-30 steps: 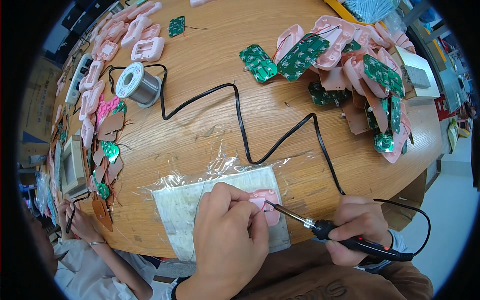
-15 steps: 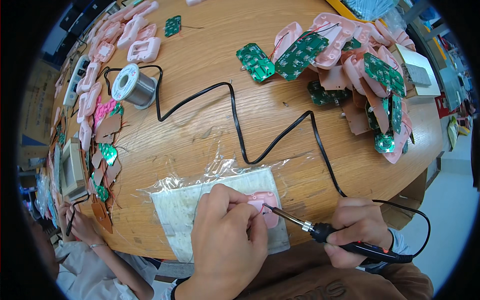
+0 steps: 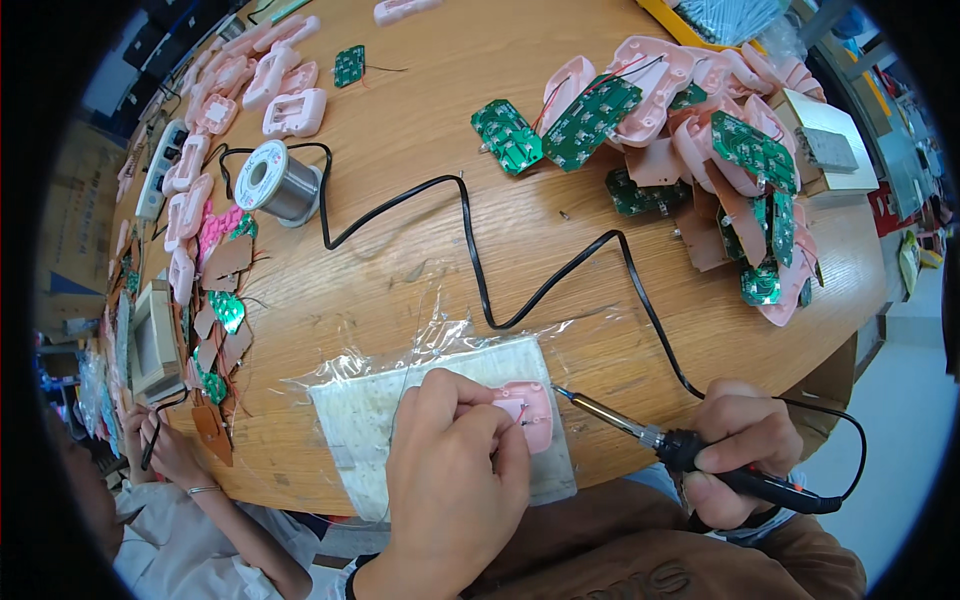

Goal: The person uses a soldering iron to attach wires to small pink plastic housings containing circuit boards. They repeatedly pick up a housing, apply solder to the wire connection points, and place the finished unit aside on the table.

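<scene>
My right hand [image 3: 745, 450] is wrapped round the black handle of a soldering iron [image 3: 640, 432]. Its metal tip hangs to the right of a pink plastic shell [image 3: 537, 415], apart from it. The shell lies on a whitish mat [image 3: 370, 440], with a short red wire and small dark contacts inside. My left hand [image 3: 450, 450] covers the shell's left edge, thumb and fingers pinched together; what they grip is hidden. A thin solder wire [image 3: 408, 365] runs over the mat beside this hand.
A solder spool [image 3: 285, 185] stands at the left, by a black cable [image 3: 470, 240] crossing the table. Green circuit boards [image 3: 590, 120] and pink shells pile up at the back right. More parts line the left edge, where another person's hand [image 3: 170, 450] works.
My right hand has drawn the soldering iron away to the right, so its tip has left the shell. My left hand stays nearly in place. The view has shifted slightly.
</scene>
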### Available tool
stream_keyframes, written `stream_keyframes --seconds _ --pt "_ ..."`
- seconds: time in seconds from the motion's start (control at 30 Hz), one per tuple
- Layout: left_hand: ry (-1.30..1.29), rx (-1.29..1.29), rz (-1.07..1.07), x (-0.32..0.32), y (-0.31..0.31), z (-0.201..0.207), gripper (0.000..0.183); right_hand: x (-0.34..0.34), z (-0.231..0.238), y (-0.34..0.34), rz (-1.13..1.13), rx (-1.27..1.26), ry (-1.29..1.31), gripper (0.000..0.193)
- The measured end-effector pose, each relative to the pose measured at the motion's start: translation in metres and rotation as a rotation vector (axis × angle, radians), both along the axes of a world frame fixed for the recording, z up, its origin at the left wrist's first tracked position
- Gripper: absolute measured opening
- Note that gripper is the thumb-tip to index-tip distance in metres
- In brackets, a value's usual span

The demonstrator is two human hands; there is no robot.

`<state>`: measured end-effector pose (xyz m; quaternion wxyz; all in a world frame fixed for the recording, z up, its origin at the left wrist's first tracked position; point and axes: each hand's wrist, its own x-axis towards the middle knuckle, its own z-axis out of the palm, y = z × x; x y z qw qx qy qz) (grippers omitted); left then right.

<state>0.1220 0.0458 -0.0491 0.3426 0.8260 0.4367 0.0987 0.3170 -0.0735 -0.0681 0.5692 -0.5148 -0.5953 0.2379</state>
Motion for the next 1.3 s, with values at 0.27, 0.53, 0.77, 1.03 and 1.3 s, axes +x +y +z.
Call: stream_keyframes --seconds 0.27,0.53,0.77,1.03,1.3 --pt "-0.031 0.035 0.020 0.000 -0.004 -0.002 0.005 -0.011 -0.006 -0.020 -0.157 0.071 0.106 0.030" --pt "0.009 0.127 -0.027 0.001 -0.005 0.001 0.006 -0.018 -0.013 -0.031 -0.218 0.205 0.165 0.032" --pt "0.068 0.366 -0.125 -0.005 -0.015 0.025 0.038 -0.012 -0.011 -0.032 -0.251 0.254 0.196 0.032" --pt "-0.049 0.202 -0.210 0.027 0.014 0.046 0.051 0.009 0.005 -0.042 -0.397 0.392 0.189 0.033" --pt "-0.297 0.197 -0.237 0.155 0.071 0.086 0.045 0.022 0.024 -0.033 -0.733 0.561 0.329 0.031"
